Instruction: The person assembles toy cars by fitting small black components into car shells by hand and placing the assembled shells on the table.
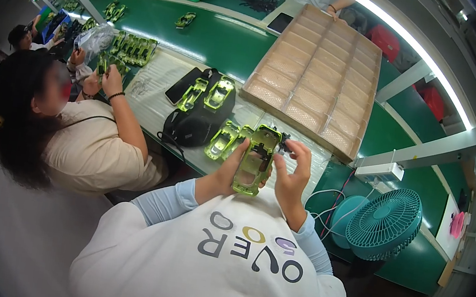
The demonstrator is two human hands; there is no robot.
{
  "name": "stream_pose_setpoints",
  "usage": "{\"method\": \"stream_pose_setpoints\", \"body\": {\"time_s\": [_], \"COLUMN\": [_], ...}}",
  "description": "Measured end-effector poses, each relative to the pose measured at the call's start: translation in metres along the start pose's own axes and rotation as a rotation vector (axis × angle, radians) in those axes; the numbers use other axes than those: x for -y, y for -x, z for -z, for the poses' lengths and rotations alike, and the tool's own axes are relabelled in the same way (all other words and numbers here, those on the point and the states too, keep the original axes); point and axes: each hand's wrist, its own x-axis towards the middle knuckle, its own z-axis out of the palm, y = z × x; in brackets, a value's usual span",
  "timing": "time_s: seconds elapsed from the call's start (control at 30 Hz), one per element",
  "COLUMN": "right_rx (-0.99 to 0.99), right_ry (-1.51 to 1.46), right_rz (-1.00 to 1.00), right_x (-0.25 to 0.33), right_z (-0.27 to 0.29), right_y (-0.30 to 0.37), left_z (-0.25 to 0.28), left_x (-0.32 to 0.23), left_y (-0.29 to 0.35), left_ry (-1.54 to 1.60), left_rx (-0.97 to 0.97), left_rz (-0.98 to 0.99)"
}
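Observation:
My left hand (227,170) is wrapped round a lime-green toy car body shell (251,177), holding it tilted up in front of my chest. Close by its upper right edge, my right hand (294,179) pinches a small black part (283,142) between thumb and fingertips. Whether that part touches the shell cannot be made out. Just left of the held shell, another green car shell (222,141) lies on the table, with one more partly hidden behind my left hand.
A large divided cardboard tray (309,68) lies ahead. To the left are a black bag (192,129), a phone (183,86) and several green shells (134,49). A teal fan (384,223) with cables stands at right. A co-worker (83,140) sits at left.

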Motion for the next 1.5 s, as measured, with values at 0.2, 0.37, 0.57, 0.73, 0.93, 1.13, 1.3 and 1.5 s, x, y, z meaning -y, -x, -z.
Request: {"method": "stream_pose_setpoints", "body": {"time_s": [0.2,0.37,0.57,0.73,0.93,1.13,1.3,1.5], "right_rx": [0.176,0.182,0.106,0.043,0.097,0.188,0.254,0.262], "right_ry": [-0.625,-0.613,-0.546,-0.470,-0.453,-0.472,-0.435,-0.435], "right_rz": [-0.619,-0.637,-0.645,-0.645,-0.712,-0.771,-0.969,-1.063], "right_x": [-0.023,-0.022,-0.057,-0.068,-0.078,-0.099,-0.134,-0.151], "right_z": [0.003,0.000,0.005,-0.001,-0.006,-0.007,-0.001,0.008], "right_y": [-0.009,-0.015,-0.016,-0.012,-0.003,0.007,0.037,0.061], "left_z": [0.001,0.010,0.020,0.014,0.029,0.050,0.062,0.083], "left_x": [0.000,-0.002,-0.008,-0.002,-0.007,-0.016,-0.054,-0.109], "left_y": [-0.001,-0.004,0.004,0.008,0.006,0.005,0.005,0.001], "left_ry": [-0.034,0.025,-0.595,-1.775,-2.031,-2.011,-1.964,-1.868], "left_rx": [0.125,0.035,-0.290,-0.541,-0.599,-0.662,-0.855,-1.156], "left_rz": [0.101,0.145,-0.114,-0.553,-0.562,-0.608,-0.660,-0.870]}}
